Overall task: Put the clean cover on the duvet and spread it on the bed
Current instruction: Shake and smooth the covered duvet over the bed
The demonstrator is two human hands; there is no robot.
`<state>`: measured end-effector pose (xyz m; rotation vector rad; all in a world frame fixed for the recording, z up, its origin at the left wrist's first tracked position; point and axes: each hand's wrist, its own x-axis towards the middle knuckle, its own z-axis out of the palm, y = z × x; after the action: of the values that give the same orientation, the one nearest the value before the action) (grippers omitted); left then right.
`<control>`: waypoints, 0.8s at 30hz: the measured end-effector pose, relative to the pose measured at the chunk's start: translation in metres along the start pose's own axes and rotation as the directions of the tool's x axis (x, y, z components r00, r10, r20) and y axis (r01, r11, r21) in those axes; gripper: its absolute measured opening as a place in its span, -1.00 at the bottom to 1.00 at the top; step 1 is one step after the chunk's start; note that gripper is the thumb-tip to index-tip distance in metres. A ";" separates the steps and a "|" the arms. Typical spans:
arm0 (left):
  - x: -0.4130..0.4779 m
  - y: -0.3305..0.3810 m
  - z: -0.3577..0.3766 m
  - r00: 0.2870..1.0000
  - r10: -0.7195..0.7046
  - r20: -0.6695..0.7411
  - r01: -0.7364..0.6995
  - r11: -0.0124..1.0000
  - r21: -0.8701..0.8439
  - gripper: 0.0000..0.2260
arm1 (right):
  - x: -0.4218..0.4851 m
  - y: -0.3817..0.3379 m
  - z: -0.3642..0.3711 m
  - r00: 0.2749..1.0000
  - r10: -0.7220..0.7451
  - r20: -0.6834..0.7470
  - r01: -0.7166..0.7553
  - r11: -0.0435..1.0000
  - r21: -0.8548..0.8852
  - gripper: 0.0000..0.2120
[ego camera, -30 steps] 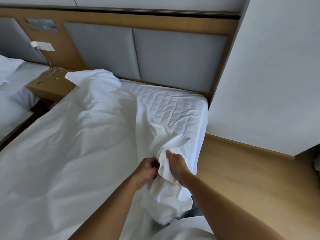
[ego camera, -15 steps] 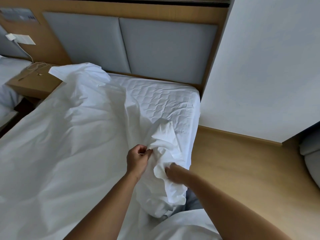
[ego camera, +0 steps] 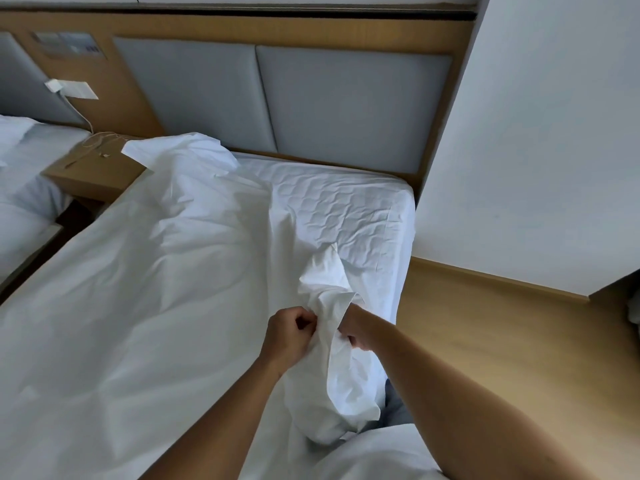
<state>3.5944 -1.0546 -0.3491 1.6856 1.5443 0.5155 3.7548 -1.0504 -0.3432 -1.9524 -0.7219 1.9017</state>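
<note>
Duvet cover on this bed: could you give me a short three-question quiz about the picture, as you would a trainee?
1. True or false: the left hand and the right hand both grip the bunched edge of the duvet cover.
2. Which part of the quilted mattress lies bare? A: the right part by the headboard. B: the near left part. C: none.
3. Fill in: the white cable runs down onto the wooden ___ left of the mattress.
Key: 1 true; 2 A; 3 nightstand.
</note>
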 end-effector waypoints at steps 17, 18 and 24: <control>-0.025 -0.016 -0.013 0.920 -0.369 0.135 0.355 0.633 -0.688 -0.92 | 0.025 0.018 0.001 0.933 -0.247 -0.261 0.263 0.964 0.028 -0.47; -0.017 -0.012 -0.012 0.920 -0.335 0.202 0.384 0.671 -0.634 -0.87 | 0.024 0.020 0.002 0.936 -0.254 -0.246 0.266 0.964 0.020 -0.47; 0.006 0.014 0.016 0.948 -0.225 0.226 0.285 0.914 -0.287 -0.87 | 0.011 0.011 0.002 0.930 -0.250 -0.268 0.243 0.968 -0.059 -0.32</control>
<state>3.6168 -1.0523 -0.3495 1.2278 1.4303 0.4260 3.7539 -1.0532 -0.3585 -1.9794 -0.8638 1.4477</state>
